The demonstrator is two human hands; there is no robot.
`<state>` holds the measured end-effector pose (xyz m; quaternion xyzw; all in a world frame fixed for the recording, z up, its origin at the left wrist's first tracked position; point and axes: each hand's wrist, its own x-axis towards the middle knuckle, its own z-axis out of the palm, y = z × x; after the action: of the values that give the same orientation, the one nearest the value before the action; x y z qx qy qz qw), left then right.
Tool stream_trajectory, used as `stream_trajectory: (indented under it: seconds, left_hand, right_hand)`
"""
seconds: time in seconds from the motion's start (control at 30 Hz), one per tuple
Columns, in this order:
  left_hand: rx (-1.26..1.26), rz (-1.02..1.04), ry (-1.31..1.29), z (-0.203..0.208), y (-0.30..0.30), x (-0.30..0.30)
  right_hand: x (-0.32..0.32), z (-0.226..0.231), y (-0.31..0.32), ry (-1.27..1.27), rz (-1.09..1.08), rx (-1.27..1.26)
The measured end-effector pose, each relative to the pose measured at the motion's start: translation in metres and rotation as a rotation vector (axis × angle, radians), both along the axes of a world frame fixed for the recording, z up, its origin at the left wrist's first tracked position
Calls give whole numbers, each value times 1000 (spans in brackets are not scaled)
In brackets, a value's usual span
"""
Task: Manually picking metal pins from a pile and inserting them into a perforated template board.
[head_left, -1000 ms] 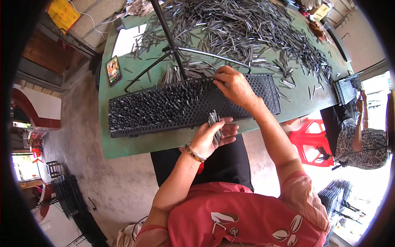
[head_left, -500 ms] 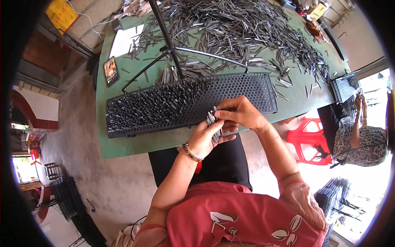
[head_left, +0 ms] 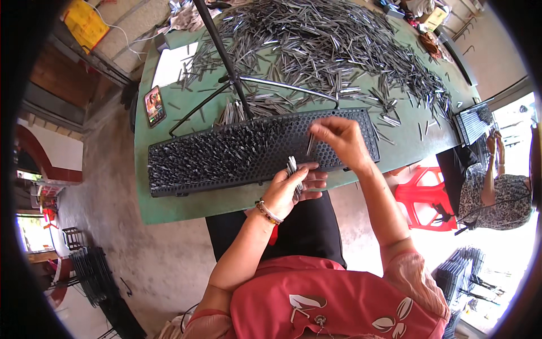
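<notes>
A long black panel (head_left: 366, 133) full of small round holes lies along the near edge of the green table. Thin grey metal strips (head_left: 209, 152) stand upright and close together in its left and middle part; its right end shows bare holes. My left hand (head_left: 280, 195) is closed around a small bundle of the same strips (head_left: 292, 165), just in front of the panel. Over the bare-holed part, my right hand (head_left: 344, 142) pinches a single thin strip (head_left: 310, 144) pointing down. Whether its lower tip touches the panel I cannot tell.
Behind the panel rises a black metal stand (head_left: 240, 93) with spread legs. A large heap of loose strips (head_left: 333, 42) covers the table's far side. At left lie a phone (head_left: 154, 106) and white paper (head_left: 172, 65). A red stool (head_left: 420, 195) and another person (head_left: 491, 192) are at right.
My right hand has moved away from the bundle, up and to the right over the panel, carrying one strip. The left hand stays near its place, still holding the bundle.
</notes>
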<state>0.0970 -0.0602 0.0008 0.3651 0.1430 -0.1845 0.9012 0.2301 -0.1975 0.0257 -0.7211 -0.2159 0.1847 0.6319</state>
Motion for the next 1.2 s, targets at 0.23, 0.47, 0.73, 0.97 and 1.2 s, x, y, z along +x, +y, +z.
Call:
stream_trajectory:
  seconds: [0.23, 0.47, 0.73, 0.97, 1.2]
  left_hand:
    - [-42, -29, 17, 0, -9, -1]
    - [-79, -24, 21, -5, -6, -2]
    - [-328, 2, 80, -17, -1, -4]
    - [-376, 37, 164, -35, -2, -12]
    - [-309, 22, 164, -37, 2, -15]
  right_hand:
    - [41, -16, 16, -379, -198, -92]
    - [44, -21, 18, -564, -126, -84]
    - [45, -19, 17, -726, -46, -116]
    - [45, -20, 14, -762, -31, -118]
    - [49, -31, 15, -650, -77, -99]
